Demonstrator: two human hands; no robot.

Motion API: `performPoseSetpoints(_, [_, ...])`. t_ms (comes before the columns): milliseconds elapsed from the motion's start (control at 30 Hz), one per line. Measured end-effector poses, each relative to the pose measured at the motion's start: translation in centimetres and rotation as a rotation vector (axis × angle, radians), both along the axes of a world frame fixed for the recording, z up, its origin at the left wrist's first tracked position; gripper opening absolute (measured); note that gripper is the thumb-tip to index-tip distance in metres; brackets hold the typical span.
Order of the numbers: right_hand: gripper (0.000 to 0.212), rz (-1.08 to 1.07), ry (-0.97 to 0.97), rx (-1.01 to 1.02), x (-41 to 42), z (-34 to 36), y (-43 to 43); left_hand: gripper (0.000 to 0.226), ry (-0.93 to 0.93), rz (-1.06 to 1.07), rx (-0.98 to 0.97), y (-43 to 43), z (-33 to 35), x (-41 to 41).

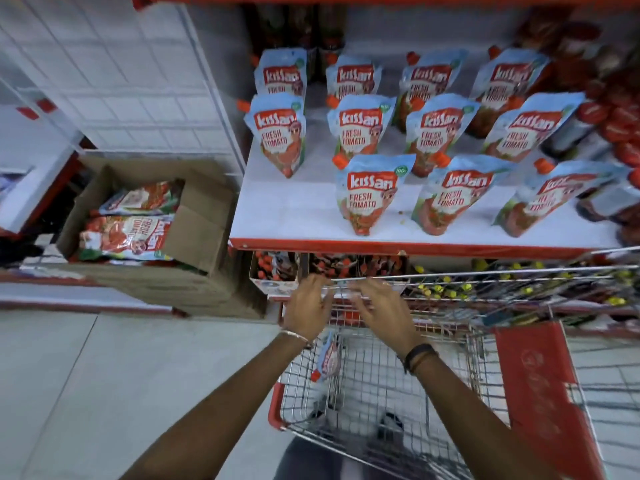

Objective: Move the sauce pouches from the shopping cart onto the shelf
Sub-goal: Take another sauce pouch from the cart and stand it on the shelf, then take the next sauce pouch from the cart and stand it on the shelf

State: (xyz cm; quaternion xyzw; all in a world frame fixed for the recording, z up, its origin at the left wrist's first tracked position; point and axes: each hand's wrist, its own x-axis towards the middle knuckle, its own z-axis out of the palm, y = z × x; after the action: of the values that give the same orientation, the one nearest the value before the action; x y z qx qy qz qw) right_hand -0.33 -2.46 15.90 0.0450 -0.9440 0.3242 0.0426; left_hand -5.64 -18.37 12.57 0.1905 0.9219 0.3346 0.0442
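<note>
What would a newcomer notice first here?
Rows of blue-and-red sauce pouches stand upright on the white shelf ahead. Below, both hands hover empty over the cart's front rim, one pouch left inside it.

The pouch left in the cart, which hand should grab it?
Probably the left hand: the pouch leans at the cart's left side, just below that wrist. The right hand is farther over. Both look empty.

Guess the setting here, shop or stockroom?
Most likely a supermarket aisle: a red-edged shelf faced with matching pouches, a wire cart under both hands, and an open carton of more stock on the floor.
</note>
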Motion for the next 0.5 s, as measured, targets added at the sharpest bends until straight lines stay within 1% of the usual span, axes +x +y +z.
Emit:
performPoseSetpoints(133, [0.029, 0.101, -0.309, 0.060, 0.4, -5.4, -1.8, 0.023, -0.335, 0.045, -0.129, -1.5, -4.7, 3.3])
performPoseSetpoints(233, [0.036, 0.185, -0.459, 0.109, 0.1, -9.0, -2.8, 0.025, -0.548, 0.032, -0.277, -2.3, -7.7, 4.6])
performPoseSetpoints(333, [0.046, 0.280, -0.535, 0.142, -0.1, -12.5, -3.6, 0.028, -0.680, 0.046, -0.389, -2.8, -10.5, 5.3])
performPoseSetpoints(400, [0.049, 0.340, -0.544, 0.200, -0.1, -14.5, -4.1, 0.031, -0.737, 0.077, -0.414, -2.7, -11.6, 5.9])
performPoseSetpoints(500, [0.047, 0.375, -0.496, 0.244, -0.6, -16.8, -4.4, 0.027, -0.749, 0.163, -0.389, -2.3, -13.4, 6.4])
